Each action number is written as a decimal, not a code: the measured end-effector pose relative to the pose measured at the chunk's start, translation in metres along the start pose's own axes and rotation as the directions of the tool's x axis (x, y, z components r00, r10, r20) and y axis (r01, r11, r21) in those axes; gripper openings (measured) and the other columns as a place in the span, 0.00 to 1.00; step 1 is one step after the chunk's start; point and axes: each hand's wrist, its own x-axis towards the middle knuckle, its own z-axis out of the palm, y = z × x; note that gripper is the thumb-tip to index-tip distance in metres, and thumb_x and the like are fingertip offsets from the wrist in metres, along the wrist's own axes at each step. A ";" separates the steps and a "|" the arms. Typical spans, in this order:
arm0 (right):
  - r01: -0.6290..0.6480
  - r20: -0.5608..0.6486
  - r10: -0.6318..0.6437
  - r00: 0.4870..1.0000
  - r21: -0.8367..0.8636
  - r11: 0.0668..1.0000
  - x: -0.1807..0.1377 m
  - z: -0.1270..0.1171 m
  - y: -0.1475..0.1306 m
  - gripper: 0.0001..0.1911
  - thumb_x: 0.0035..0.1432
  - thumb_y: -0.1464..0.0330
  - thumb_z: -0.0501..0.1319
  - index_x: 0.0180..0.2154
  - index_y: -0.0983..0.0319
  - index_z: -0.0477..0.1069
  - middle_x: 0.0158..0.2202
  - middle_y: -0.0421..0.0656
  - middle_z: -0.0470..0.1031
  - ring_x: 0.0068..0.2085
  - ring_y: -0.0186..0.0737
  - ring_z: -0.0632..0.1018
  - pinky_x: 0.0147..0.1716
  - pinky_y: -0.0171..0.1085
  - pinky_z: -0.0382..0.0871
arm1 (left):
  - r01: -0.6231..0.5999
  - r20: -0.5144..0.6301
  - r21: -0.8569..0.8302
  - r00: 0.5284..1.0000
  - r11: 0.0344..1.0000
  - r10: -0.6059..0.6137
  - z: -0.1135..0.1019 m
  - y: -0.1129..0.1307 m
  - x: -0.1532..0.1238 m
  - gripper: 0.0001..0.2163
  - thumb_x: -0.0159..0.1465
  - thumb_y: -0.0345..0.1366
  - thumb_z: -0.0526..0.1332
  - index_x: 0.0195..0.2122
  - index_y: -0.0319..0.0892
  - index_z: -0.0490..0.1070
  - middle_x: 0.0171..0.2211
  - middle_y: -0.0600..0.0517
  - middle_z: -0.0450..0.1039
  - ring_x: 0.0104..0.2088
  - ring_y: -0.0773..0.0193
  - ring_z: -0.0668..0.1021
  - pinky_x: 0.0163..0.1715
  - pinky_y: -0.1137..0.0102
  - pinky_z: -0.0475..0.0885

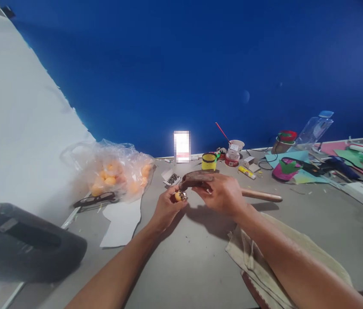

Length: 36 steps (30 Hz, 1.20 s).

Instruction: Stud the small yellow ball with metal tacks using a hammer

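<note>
My left hand (166, 208) is closed round a small orange ball (178, 196), gripping it between thumb and fingers. Shiny silver and dark studs cover the ball's right side. My right hand (223, 193) is wrapped round a hammer (261, 195) close to its head. The worn brown metal head reaches left and touches or nearly touches the top of the ball; I cannot tell which. Its wooden handle sticks out to the right behind my hand. Just beyond the ball lies an open small white box (171, 177) of tiny metal pieces.
At the left are a clear bag of orange balls (109, 174), eyeglasses (96, 199), white paper (122, 223) and a large dark cylinder (30, 242). A cloth (310, 249) lies under my right forearm. Along the back stand a yellow cup (209, 162), glue stick (246, 172) and plastic bottle (316, 128).
</note>
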 end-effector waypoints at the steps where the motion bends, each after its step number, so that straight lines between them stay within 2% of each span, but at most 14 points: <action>1: -0.011 -0.030 0.011 0.999 0.006 1.000 0.000 0.000 0.000 0.14 0.64 0.57 0.61 0.43 0.56 0.81 0.33 0.42 0.83 0.34 0.40 0.79 0.33 0.35 0.63 | 0.004 0.002 0.003 1.000 1.000 -0.004 0.000 0.000 0.000 0.19 0.49 0.33 0.72 0.43 0.39 0.76 0.27 0.57 0.71 0.27 0.69 0.70 0.28 0.74 0.63; 3: -0.020 -0.032 0.020 0.999 0.013 1.000 0.000 0.000 -0.001 0.15 0.64 0.57 0.61 0.44 0.57 0.80 0.34 0.43 0.83 0.34 0.41 0.80 0.33 0.35 0.63 | -0.001 0.017 -0.003 1.000 1.000 0.001 0.000 0.001 0.000 0.17 0.49 0.33 0.72 0.41 0.39 0.77 0.26 0.57 0.70 0.27 0.69 0.69 0.27 0.73 0.62; 7: -0.021 0.109 0.023 0.994 -0.021 1.000 0.000 0.001 -0.001 0.12 0.62 0.58 0.62 0.42 0.56 0.81 0.35 0.42 0.84 0.35 0.42 0.80 0.31 0.35 0.62 | -0.050 0.040 -0.036 0.998 0.998 0.052 0.001 0.000 0.001 0.17 0.50 0.33 0.72 0.42 0.40 0.78 0.26 0.57 0.70 0.26 0.69 0.69 0.27 0.74 0.63; 12: -0.049 -0.002 0.049 0.999 0.008 0.999 0.002 -0.004 -0.002 0.16 0.64 0.56 0.61 0.44 0.57 0.81 0.34 0.43 0.83 0.34 0.41 0.79 0.33 0.35 0.63 | 0.007 0.009 -0.003 1.000 1.000 -0.007 0.001 0.000 0.002 0.21 0.48 0.33 0.73 0.45 0.39 0.77 0.29 0.55 0.73 0.27 0.69 0.71 0.27 0.74 0.64; 17: -0.065 0.201 0.069 0.977 -0.026 0.998 0.003 -0.006 -0.004 0.12 0.61 0.59 0.63 0.40 0.57 0.82 0.35 0.43 0.84 0.35 0.42 0.80 0.32 0.35 0.62 | -0.044 -0.001 -0.019 0.999 0.999 0.044 0.000 -0.003 0.003 0.18 0.48 0.32 0.73 0.41 0.39 0.78 0.26 0.56 0.71 0.26 0.69 0.70 0.27 0.74 0.63; 18: -0.059 0.200 0.060 0.978 -0.015 0.998 0.003 -0.006 -0.004 0.12 0.61 0.59 0.63 0.42 0.56 0.82 0.36 0.43 0.84 0.36 0.42 0.80 0.33 0.35 0.63 | -0.053 -0.011 -0.006 0.999 0.999 0.053 0.000 -0.004 0.003 0.17 0.48 0.31 0.73 0.41 0.39 0.78 0.25 0.56 0.71 0.26 0.70 0.70 0.27 0.74 0.64; 22: -0.061 0.050 0.058 0.997 0.054 0.997 0.002 -0.007 -0.003 0.16 0.64 0.58 0.61 0.49 0.54 0.79 0.40 0.43 0.84 0.39 0.42 0.81 0.36 0.35 0.65 | -0.028 -0.018 -0.040 0.999 0.999 0.027 0.001 -0.003 0.003 0.21 0.48 0.31 0.74 0.44 0.39 0.77 0.31 0.54 0.75 0.29 0.68 0.73 0.30 0.74 0.67; 24: -0.071 0.063 0.069 0.996 0.037 0.997 0.002 -0.006 -0.002 0.15 0.63 0.58 0.61 0.47 0.55 0.80 0.38 0.43 0.84 0.38 0.43 0.81 0.35 0.35 0.65 | -0.011 -0.004 -0.093 1.000 0.996 0.011 0.002 -0.001 0.002 0.22 0.47 0.32 0.75 0.45 0.40 0.76 0.33 0.53 0.76 0.30 0.68 0.74 0.31 0.73 0.69; 28: -0.047 0.153 0.047 0.987 -0.004 0.999 0.002 -0.003 0.000 0.13 0.61 0.58 0.63 0.41 0.56 0.81 0.36 0.43 0.84 0.36 0.43 0.81 0.32 0.35 0.63 | 0.014 0.038 -0.111 0.999 0.994 -0.010 0.003 0.001 0.001 0.20 0.47 0.32 0.75 0.42 0.40 0.76 0.30 0.54 0.76 0.28 0.67 0.75 0.30 0.71 0.71; 32: -0.042 0.049 0.040 0.998 0.052 0.998 0.003 -0.005 -0.002 0.16 0.64 0.57 0.60 0.48 0.54 0.80 0.39 0.43 0.84 0.39 0.42 0.81 0.36 0.35 0.65 | 0.029 0.044 -0.140 0.999 0.990 -0.023 0.001 -0.003 0.003 0.22 0.47 0.31 0.76 0.43 0.40 0.75 0.31 0.54 0.77 0.29 0.67 0.76 0.30 0.71 0.71; 36: -0.116 0.204 0.117 0.972 -0.016 0.993 0.005 -0.007 -0.003 0.13 0.61 0.56 0.63 0.40 0.55 0.82 0.34 0.43 0.84 0.35 0.42 0.81 0.32 0.35 0.63 | 0.025 0.047 -0.151 0.999 0.988 -0.018 0.000 -0.007 0.004 0.21 0.46 0.31 0.76 0.42 0.40 0.75 0.31 0.53 0.78 0.30 0.67 0.77 0.32 0.71 0.72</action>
